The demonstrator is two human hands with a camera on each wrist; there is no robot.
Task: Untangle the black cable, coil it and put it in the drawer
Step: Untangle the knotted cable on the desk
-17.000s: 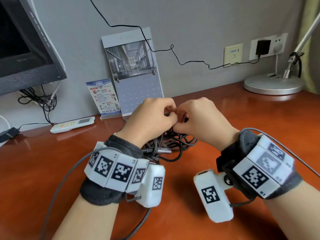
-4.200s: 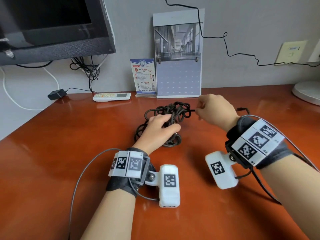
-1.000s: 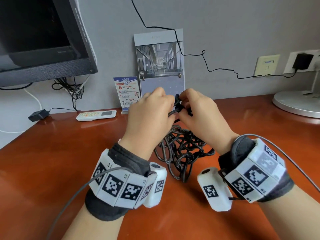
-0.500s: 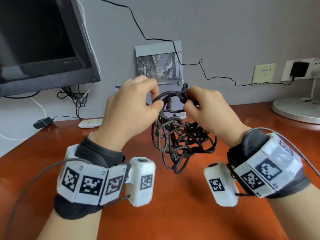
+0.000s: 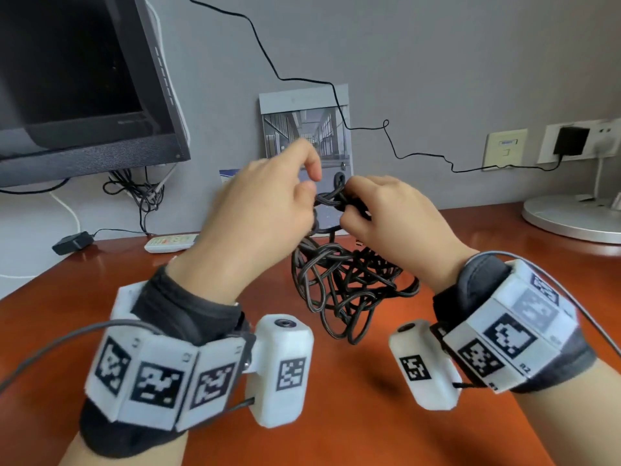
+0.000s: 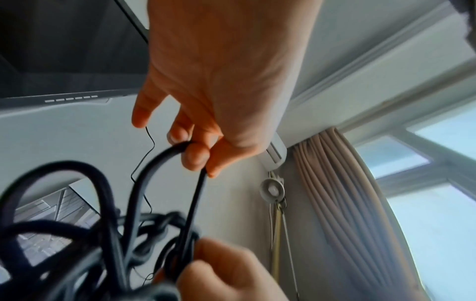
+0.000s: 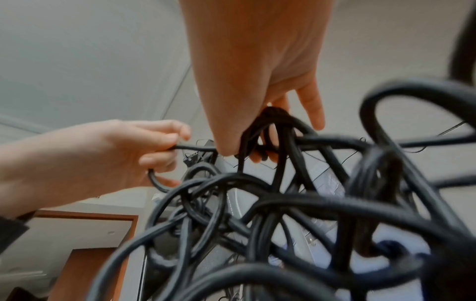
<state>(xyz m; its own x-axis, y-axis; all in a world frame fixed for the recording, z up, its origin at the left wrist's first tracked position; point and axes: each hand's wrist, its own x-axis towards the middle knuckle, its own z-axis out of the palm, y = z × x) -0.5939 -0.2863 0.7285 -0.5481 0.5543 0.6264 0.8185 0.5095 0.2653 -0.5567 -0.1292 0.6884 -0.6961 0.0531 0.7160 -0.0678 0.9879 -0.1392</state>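
The black cable (image 5: 349, 284) is a tangled bundle of loops held up in the air above the wooden desk (image 5: 336, 415). My left hand (image 5: 268, 203) pinches one strand at the top of the tangle; in the left wrist view that strand (image 6: 195, 195) runs down from its fingertips. My right hand (image 5: 386, 213) grips the knot at the top, with several strands (image 7: 273, 126) bunched in its curled fingers. The rest of the cable (image 7: 283, 213) hangs below both hands. No drawer is in view.
A monitor (image 5: 84, 79) stands at the back left with wires (image 5: 137, 193) under it. A calendar (image 5: 305, 129), a card and a white remote (image 5: 171, 242) lie along the wall. A lamp base (image 5: 571, 216) sits at the far right, near a wall socket (image 5: 571, 141).
Both hands have drawn closer together at the top of the tangle, and the wide loop between them has closed up. The bundle still hangs above the desk.
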